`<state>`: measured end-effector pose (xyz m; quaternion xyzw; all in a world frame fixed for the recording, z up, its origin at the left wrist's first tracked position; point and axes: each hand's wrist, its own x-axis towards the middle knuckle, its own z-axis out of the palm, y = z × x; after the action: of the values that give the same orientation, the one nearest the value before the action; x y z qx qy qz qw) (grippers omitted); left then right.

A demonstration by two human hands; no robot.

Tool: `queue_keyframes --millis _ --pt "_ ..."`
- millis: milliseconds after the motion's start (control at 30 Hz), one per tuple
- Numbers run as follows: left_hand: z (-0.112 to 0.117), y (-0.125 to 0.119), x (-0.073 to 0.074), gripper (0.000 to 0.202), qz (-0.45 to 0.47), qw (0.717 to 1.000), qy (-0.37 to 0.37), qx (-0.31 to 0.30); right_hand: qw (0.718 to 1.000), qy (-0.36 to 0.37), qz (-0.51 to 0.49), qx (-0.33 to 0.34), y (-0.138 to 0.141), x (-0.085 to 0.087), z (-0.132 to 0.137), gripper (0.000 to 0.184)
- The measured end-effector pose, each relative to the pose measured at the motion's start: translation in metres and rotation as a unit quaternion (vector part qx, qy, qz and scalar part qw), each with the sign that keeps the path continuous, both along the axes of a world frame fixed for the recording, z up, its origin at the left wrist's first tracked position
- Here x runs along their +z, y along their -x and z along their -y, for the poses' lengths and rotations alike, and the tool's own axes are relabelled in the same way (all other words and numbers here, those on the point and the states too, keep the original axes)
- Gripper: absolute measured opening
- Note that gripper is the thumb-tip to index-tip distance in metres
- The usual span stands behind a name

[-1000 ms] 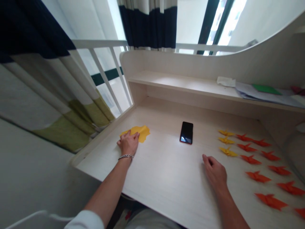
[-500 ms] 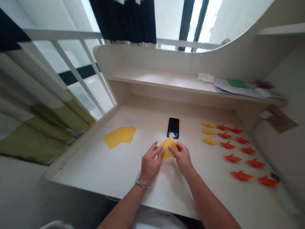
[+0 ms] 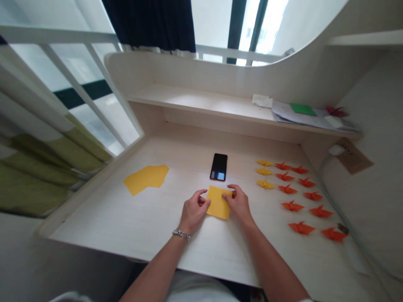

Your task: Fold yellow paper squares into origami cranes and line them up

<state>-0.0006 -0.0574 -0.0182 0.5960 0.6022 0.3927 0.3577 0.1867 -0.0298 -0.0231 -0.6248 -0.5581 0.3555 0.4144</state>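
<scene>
A square yellow paper sheet [image 3: 218, 202] lies flat on the pale wooden desk [image 3: 176, 235], just in front of a black phone [image 3: 219, 167]. My left hand [image 3: 193, 211] pinches the sheet's left edge with curled fingers. My right hand [image 3: 239, 203] grips its right edge and top right corner. A bracelet sits on my left wrist. A small stack of yellow paper [image 3: 146, 178] rests to the left, apart from both hands.
Rows of folded paper cranes, three yellow [image 3: 264, 173] and several orange [image 3: 299, 197], cover the desk's right side. The shelf behind holds papers with a green sheet [image 3: 302, 110]. White railing and curtains stand to the left. A cable runs along the right wall.
My left hand left the yellow stack and brought one sheet to the middle, where my right hand joined it. The sheet, lifted half a second ago, now lies flat on the desk.
</scene>
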Motion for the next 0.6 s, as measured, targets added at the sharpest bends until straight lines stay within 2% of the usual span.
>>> queue_keyframes --millis 133,267,333,467,500,600 --pt "-0.001 -0.002 0.000 0.038 -0.056 0.998 -0.008 0.014 0.999 -0.037 0.008 0.010 -0.001 -0.009 -0.001 0.039" --pt "0.001 -0.009 0.001 0.033 -0.142 0.990 -0.011 0.020 0.992 -0.064 0.104 0.017 -0.004 -0.010 -0.004 0.040" --pt "0.002 -0.014 0.002 0.033 -0.210 0.977 -0.004 0.025 0.984 -0.082 0.159 0.006 -0.005 -0.009 -0.003 0.042" --pt "0.001 -0.015 0.007 0.047 -0.313 0.948 0.039 0.034 0.963 -0.129 0.237 -0.005 -0.005 -0.006 0.014 0.036" --pt "0.000 -0.013 0.008 0.047 -0.322 0.945 0.045 0.026 0.956 -0.141 0.255 0.007 -0.003 -0.005 0.021 0.033" --pt "-0.003 -0.001 0.010 0.038 -0.324 0.945 0.037 -0.022 0.936 -0.156 0.300 0.098 0.004 -0.007 0.041 0.025"
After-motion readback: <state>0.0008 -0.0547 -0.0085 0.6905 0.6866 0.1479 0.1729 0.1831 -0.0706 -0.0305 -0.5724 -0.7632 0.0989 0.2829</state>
